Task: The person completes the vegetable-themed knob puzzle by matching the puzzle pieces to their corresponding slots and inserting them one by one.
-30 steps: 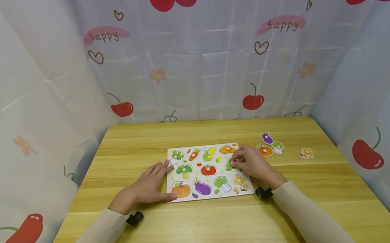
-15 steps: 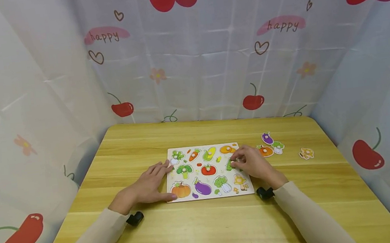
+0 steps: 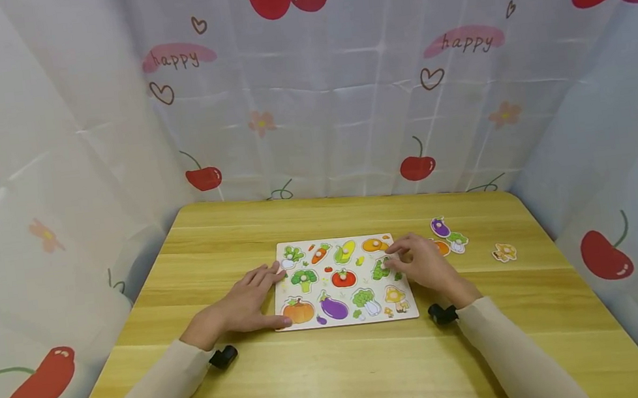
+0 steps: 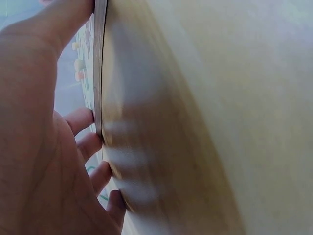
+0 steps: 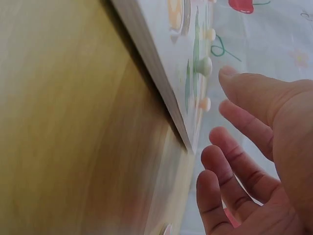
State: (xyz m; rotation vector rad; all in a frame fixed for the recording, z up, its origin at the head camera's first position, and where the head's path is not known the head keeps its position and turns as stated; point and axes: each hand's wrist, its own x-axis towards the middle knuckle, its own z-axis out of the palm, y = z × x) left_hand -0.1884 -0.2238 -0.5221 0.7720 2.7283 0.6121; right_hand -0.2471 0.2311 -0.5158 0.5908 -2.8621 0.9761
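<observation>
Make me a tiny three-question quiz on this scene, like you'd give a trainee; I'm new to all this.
1. True or false: the left hand touches the right edge of the puzzle board.
2. Which loose piece lies farthest from the board?
3. Choose: beside the pale green knob, the thumb of the right hand is (a) pressing on it, (b) hooked under it, (c) apart from it.

Key: 1. False; it touches the left edge. 2. The yellow mushroom piece. 3. (c).

The curtain (image 3: pixel 325 146) reads "happy" in two places.
</observation>
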